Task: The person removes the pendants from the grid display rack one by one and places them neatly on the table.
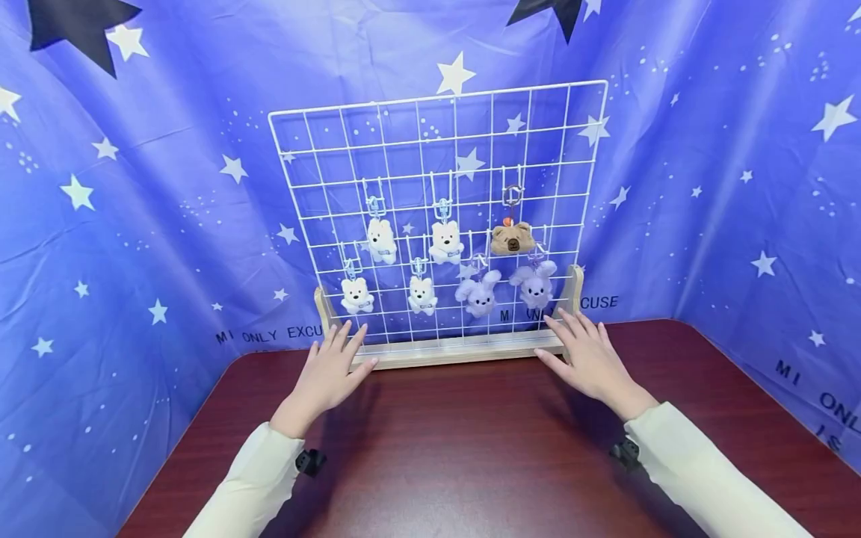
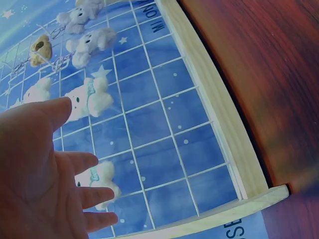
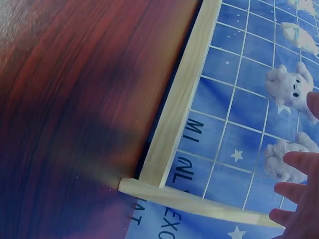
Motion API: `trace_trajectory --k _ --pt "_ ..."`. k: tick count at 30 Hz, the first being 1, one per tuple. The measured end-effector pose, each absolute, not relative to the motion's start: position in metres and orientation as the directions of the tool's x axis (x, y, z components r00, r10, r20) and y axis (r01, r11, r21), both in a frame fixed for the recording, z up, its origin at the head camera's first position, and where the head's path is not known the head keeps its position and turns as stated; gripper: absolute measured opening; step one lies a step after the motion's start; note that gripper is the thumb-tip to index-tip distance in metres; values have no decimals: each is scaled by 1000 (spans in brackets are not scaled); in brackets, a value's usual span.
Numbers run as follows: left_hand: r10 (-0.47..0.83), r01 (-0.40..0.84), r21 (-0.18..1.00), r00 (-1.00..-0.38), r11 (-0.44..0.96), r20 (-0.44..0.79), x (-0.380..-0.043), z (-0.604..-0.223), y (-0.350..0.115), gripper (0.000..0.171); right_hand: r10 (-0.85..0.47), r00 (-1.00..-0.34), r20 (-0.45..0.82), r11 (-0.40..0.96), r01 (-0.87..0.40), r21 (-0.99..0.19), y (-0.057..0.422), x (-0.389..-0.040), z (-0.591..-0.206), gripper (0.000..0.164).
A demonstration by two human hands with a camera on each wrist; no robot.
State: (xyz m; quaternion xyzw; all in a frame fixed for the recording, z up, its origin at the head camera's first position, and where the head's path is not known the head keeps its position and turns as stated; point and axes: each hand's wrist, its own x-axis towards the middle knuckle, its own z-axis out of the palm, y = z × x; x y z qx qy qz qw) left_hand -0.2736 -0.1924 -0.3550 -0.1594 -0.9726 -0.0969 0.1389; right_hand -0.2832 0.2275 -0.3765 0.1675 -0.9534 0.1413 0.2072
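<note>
A white wire grid rack [image 1: 437, 139] stands at the back of the table in a wooden base [image 1: 464, 353]. White bear plush keychains, among them one at lower left [image 1: 356, 296] and one at upper middle [image 1: 446, 242], hang from its hooks. To the right hang a brown plush head [image 1: 513, 239] and two lavender long-eared plushes [image 1: 536, 287]. My left hand [image 1: 329, 373], fingers spread and holding nothing, is before the rack's left end. At the right end my right hand [image 1: 592, 359] hovers likewise, nearest the lavender plushes.
The dark red wooden table [image 1: 437, 448] lies in front of the rack. Blue star-patterned cloth [image 1: 168, 224] hangs behind and on both sides. Small black devices [image 1: 311, 462] are strapped at both wrists, below the pale sleeves [image 1: 252, 478].
</note>
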Motion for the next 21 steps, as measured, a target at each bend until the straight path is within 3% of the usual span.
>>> trace_trajectory --k 9,15,21 --pt "292 363 183 -899 914 327 -274 -342 -191 63 -253 -858 447 894 -385 -232 237 -285 -362 64" --pt "313 438 203 -835 875 452 -276 -331 -195 58 -286 -826 485 850 -453 -270 240 -285 -347 67" --pt "266 474 299 -802 828 534 -279 -321 -201 52 -287 -797 531 799 -505 -326 245 -292 -334 67"
